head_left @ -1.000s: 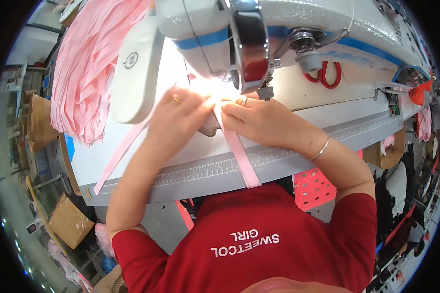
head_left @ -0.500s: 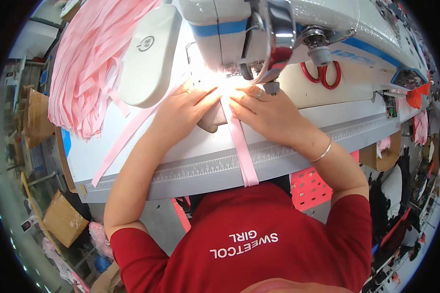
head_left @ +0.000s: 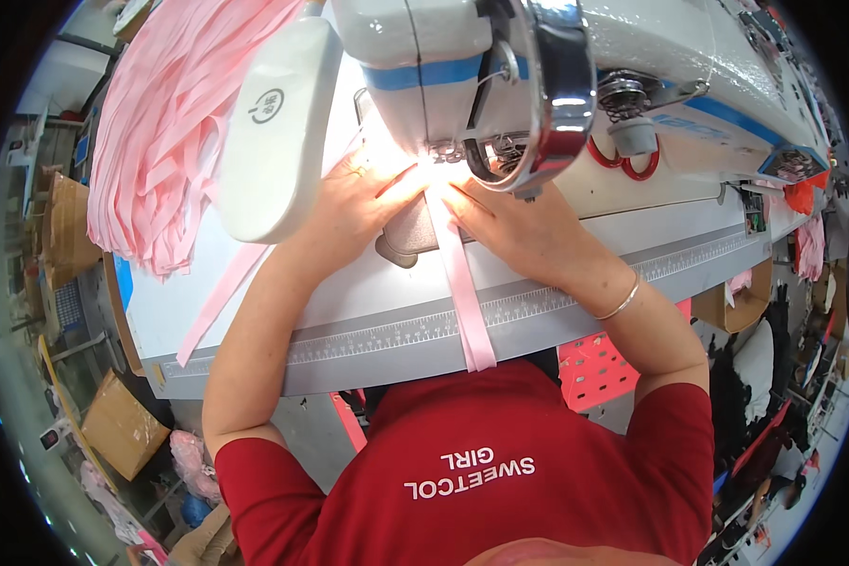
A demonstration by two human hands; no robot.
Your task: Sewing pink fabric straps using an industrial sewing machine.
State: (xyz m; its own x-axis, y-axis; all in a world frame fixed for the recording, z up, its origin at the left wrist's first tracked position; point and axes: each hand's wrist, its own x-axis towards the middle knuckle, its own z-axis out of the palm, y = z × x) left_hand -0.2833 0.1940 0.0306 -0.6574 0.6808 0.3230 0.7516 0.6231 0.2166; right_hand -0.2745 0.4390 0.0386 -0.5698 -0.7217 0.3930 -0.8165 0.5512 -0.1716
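A pink fabric strip [head_left: 457,283] runs from under the needle area of the white sewing machine [head_left: 423,90] toward me and hangs over the table's front edge. My right hand [head_left: 528,226] is closed on the strip, thumb and fingers at its right side by the needle. My left hand [head_left: 344,217] lies opposite, fingers pressed together on the strip's left side, with glare washing out the fingertips. Another length of pink strip [head_left: 222,304] slants from behind the left wrist to the table's left front. Machine parts cover some right-hand fingers.
A big bundle of pink strips [head_left: 160,132] lies at the far left, partly behind a white oblong panel [head_left: 278,132]. Red-handled scissors [head_left: 640,165] rest under the machine arm. A ruler scale [head_left: 387,347] lines the table's front edge. Cardboard boxes [head_left: 124,423] stand at the left.
The machine and white panel appear slightly lower and larger, covering more of the scissors and right hand. Both hands stay by the needle; the strip's hanging end sits slightly lower.
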